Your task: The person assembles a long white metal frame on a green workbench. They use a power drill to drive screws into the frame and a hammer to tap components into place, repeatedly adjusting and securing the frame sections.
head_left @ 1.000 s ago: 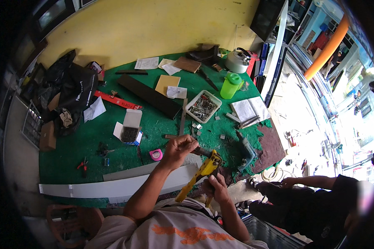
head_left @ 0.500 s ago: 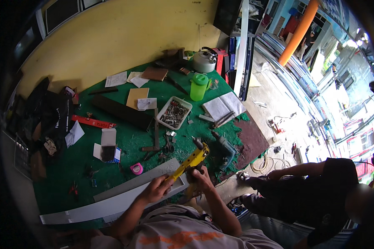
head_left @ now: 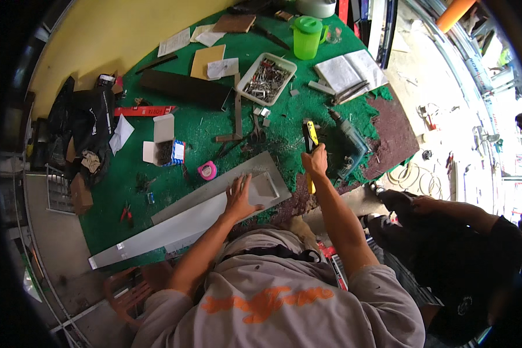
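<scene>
Toward the near edge of the green-covered table, my left hand [head_left: 239, 200] rests with fingers spread on a long pale metal channel [head_left: 174, 223]. The channel lies at a slant over a flat grey sheet [head_left: 267, 163]. My right hand [head_left: 316, 162] is closed round a yellow-and-black hand riveter [head_left: 312, 134], just beyond the channel's right end. Part of the riveter is hidden by my fingers, and a yellow end shows below them. To the right of that hand lies a teal power drill [head_left: 351, 142]. A pink tape measure [head_left: 207, 170] sits left of my left hand.
A white tray of small metal parts [head_left: 267, 78], a metal square [head_left: 238, 116], a small open box [head_left: 165, 148], a green jug [head_left: 307, 37] and an open notebook [head_left: 354, 72] lie farther back. At the right stands another person in dark clothes [head_left: 464, 243].
My left hand has let go of the riveter and come down on the channel. The right hand has lowered the riveter toward the table beside the drill. My view has tilted down.
</scene>
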{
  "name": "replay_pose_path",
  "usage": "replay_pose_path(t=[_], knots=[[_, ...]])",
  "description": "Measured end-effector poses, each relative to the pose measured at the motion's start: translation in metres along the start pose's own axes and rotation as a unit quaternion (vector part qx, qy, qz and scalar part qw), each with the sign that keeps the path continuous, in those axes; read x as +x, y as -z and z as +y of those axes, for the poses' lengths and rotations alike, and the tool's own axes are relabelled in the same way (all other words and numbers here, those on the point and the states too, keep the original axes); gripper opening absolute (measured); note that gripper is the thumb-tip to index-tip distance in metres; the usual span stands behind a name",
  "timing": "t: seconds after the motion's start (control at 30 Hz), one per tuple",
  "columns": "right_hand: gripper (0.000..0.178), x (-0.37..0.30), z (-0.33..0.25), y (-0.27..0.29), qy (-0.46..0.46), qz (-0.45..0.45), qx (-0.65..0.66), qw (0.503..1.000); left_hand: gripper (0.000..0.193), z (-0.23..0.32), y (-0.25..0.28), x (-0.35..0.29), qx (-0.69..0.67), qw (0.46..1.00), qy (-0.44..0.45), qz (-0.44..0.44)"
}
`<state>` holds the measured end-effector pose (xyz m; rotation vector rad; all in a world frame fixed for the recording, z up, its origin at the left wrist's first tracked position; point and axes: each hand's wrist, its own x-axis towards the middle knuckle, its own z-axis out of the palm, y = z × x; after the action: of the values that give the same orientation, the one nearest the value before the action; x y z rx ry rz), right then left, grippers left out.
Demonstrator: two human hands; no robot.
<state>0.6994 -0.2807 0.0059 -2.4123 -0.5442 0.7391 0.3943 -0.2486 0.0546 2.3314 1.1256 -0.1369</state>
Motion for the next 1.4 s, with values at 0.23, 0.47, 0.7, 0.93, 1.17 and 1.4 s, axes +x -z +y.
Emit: replay_pose_path(t=[0.23, 0.47, 0.7, 0.93, 1.17, 1.4], knots=[[0.054, 0.005, 0.015, -0.009, 0.159, 0.104, -0.119, 0.975, 0.132, 0.008, -0.024, 0.011, 0.1, 0.993, 0.048, -0.042], [0.072, 0.054, 0.111, 0.083, -0.181, 0.36, -0.019, 0.915, 0.126, 0.003, -0.03, 0.013, 0.089, 0.995, 0.036, 0.0], [0.059, 0.097, 0.135, 0.103, -0.134, -0.103, 0.548, 0.819, 0.123, -0.004, -0.033, 0.014, 0.071, 0.997, 0.024, 0.026], [0.044, 0.082, 0.116, 0.099, -0.097, -0.089, 0.606, 0.784, 0.123, -0.01, -0.03, 0.013, 0.046, 0.998, 0.013, 0.035], [0.071, -0.015, 0.057, 0.161, 0.017, -0.159, 0.656, 0.738, 0.123, -0.021, -0.042, 0.007, 0.062, 0.996, -0.004, 0.066], [0.071, -0.088, -0.043, 0.2, 0.051, -0.231, 0.412, 0.88, 0.125, -0.025, -0.048, 0.006, 0.023, 0.999, 0.009, 0.034]])
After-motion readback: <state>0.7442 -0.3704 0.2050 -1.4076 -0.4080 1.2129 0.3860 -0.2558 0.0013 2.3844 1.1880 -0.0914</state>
